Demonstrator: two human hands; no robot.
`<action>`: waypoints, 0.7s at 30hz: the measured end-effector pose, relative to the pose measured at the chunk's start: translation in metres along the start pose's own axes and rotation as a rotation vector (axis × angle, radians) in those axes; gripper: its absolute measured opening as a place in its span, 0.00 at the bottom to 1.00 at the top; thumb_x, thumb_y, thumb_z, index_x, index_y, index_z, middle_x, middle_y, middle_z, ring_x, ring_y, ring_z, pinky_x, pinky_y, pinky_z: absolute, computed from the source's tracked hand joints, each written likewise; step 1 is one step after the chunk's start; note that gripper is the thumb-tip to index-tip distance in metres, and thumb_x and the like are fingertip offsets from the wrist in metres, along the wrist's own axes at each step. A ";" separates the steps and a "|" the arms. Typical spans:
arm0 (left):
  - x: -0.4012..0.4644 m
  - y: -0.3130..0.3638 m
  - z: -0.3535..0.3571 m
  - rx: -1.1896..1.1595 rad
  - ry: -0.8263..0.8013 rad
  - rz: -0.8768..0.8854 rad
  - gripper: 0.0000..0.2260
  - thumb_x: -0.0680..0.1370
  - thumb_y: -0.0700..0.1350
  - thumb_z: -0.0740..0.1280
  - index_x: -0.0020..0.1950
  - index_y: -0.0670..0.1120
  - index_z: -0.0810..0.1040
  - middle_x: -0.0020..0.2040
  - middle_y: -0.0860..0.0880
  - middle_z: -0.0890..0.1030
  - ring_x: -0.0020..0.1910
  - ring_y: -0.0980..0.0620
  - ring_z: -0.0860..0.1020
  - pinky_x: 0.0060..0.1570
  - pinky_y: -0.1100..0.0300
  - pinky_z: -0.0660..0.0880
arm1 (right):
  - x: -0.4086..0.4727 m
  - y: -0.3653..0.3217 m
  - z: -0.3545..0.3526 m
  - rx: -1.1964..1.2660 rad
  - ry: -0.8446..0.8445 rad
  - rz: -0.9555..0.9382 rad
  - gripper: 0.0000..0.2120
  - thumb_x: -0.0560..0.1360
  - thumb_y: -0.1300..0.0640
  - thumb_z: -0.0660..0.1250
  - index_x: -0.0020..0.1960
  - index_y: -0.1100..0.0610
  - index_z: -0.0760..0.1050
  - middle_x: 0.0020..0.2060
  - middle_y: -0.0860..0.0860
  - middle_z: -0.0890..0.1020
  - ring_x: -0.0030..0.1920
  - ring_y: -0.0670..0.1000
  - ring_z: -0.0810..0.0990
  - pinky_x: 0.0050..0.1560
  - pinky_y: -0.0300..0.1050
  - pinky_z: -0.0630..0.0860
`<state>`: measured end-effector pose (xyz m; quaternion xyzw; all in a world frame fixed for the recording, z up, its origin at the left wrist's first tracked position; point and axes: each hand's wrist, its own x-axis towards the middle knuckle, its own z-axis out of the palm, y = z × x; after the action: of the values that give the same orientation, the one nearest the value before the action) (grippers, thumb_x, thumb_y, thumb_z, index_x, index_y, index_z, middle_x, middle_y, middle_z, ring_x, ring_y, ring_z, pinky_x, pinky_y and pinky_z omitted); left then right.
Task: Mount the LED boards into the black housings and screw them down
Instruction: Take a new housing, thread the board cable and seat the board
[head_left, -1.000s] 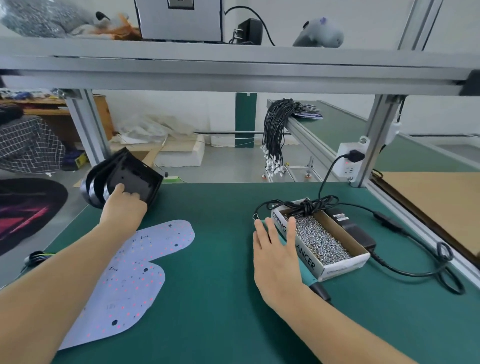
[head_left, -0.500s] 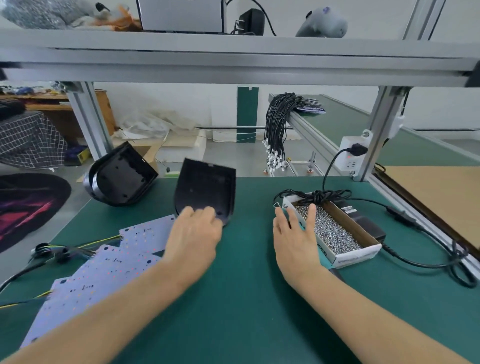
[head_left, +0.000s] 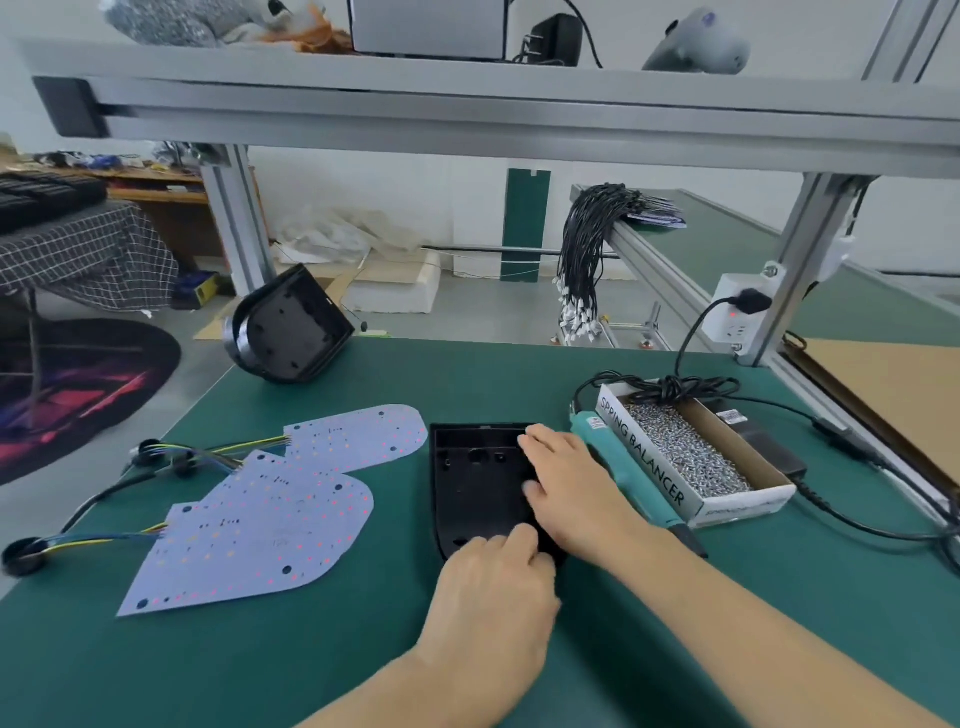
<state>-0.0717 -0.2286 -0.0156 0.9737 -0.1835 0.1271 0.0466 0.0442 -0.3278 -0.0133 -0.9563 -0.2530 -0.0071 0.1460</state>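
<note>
A black housing (head_left: 475, 488) lies flat on the green mat, open side up, in front of me. My left hand (head_left: 493, 582) grips its near rounded end with curled fingers. My right hand (head_left: 566, 483) rests on its right edge, fingers laid over the rim. Two white LED boards lie to the left, one nearer (head_left: 260, 530) and one farther (head_left: 363, 436), each with coloured wires running left. A stack of more black housings (head_left: 288, 327) leans at the mat's far left edge.
A teal electric screwdriver (head_left: 623, 467) lies just right of my right hand, beside a cardboard box of screws (head_left: 680, 452). A black power cable (head_left: 857, 525) loops along the right side. An aluminium frame post (head_left: 800, 260) carries a socket. Black wire bundles (head_left: 582, 265) hang behind.
My left hand took one housing from the stack, brought it to the mat's centre and laid it flat. My right hand moved from beside the screw box onto the housing's right edge.
</note>
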 end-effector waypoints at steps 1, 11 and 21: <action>-0.003 -0.007 -0.005 -0.089 0.022 -0.056 0.13 0.64 0.60 0.73 0.39 0.52 0.82 0.38 0.56 0.77 0.35 0.57 0.76 0.36 0.66 0.73 | 0.000 -0.001 0.003 -0.022 -0.026 -0.005 0.21 0.77 0.65 0.56 0.70 0.60 0.64 0.71 0.50 0.63 0.68 0.55 0.61 0.64 0.47 0.67; -0.068 -0.218 -0.050 0.002 -0.110 -0.802 0.26 0.70 0.31 0.60 0.66 0.49 0.75 0.62 0.47 0.77 0.62 0.45 0.73 0.55 0.57 0.67 | 0.004 -0.009 -0.009 -0.215 -0.049 0.019 0.26 0.75 0.62 0.59 0.71 0.48 0.66 0.74 0.48 0.61 0.74 0.52 0.56 0.74 0.58 0.44; -0.080 -0.255 -0.059 0.095 -0.374 -0.745 0.10 0.71 0.45 0.64 0.48 0.52 0.82 0.48 0.53 0.82 0.50 0.48 0.78 0.52 0.54 0.77 | 0.008 -0.070 -0.009 -0.104 -0.045 -0.212 0.20 0.78 0.56 0.60 0.70 0.48 0.69 0.72 0.47 0.62 0.73 0.49 0.57 0.74 0.56 0.41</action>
<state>-0.0626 0.0439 0.0087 0.9808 0.1819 -0.0690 0.0104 0.0180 -0.2687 0.0154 -0.9304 -0.3553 -0.0143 0.0888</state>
